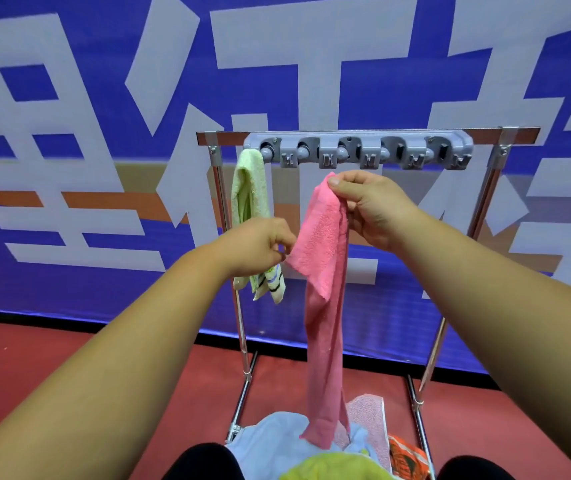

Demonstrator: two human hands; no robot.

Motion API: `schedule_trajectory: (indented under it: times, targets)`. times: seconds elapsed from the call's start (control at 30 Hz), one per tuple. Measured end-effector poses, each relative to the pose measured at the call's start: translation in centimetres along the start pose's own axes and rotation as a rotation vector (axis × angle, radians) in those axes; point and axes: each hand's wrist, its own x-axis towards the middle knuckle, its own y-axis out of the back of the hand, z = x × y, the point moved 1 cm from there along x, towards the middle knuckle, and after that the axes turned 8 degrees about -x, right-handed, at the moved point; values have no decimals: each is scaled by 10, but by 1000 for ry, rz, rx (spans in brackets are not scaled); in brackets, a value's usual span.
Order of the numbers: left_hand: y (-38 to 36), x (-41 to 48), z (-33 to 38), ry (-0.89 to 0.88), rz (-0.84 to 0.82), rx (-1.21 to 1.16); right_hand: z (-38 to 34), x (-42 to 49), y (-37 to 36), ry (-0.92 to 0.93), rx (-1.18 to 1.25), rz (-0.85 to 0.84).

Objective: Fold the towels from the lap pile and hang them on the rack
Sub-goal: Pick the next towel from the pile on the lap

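1. At the bottom centre of the frame, the lap pile lies between two dark knees: a yellow-green towel (329,467) lowest, a light blue towel (273,434) above it, a pale pink patterned cloth (368,415) to the right and an orange patterned cloth (407,457) at the lower right.
2. The pink towel (325,271) hangs lengthwise in the centre of the frame, and its bottom end touches the pile.
3. The right hand (370,206), right of centre, pinches the towel's top end between thumb and curled fingers.
4. The left hand (259,244), lower and left of centre, has its fingers curled tight on the pink towel's left edge, where a fold juts out sideways.
5. Behind the hands stands the rack (490,188), a chrome frame with a grey strip of clips (356,150) across its top bar.
6. A pale green towel (249,188) hangs from the leftmost clip, its striped ends showing below the left hand.
7. A blue banner (69,168) with large white characters fills the upper frame, above a red floor (69,358).
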Motion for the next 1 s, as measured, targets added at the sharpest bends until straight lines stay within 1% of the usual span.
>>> schedule_trajectory:
  times: [0.07,0.13,0.3,0.37,0.53,0.67,0.8,0.93,1.0]
  targets:
    - [-4,-9,-4,98,-57,-40,-1,3,3,2,-26,28]
    - [-3,-16,-6,174,-37,-193,0,3,8,5,-87,65]
    - [17,-13,-5,232,281,-521,-1,-2,23,41,-254,193]
    - [25,-8,-2,242,370,-598,-1,-4,30,66,-319,228]
    - [39,2,10,263,456,-616,-4,-8,41,180,-409,280]
    - [44,9,14,236,520,-634,-3,-5,47,237,-357,279]
    - [46,13,14,252,563,-694,1,-2,46,212,-335,304]
    - [48,15,16,247,577,-639,4,3,40,174,-439,405]
    - [49,16,15,251,598,-640,3,3,36,168,-468,426]
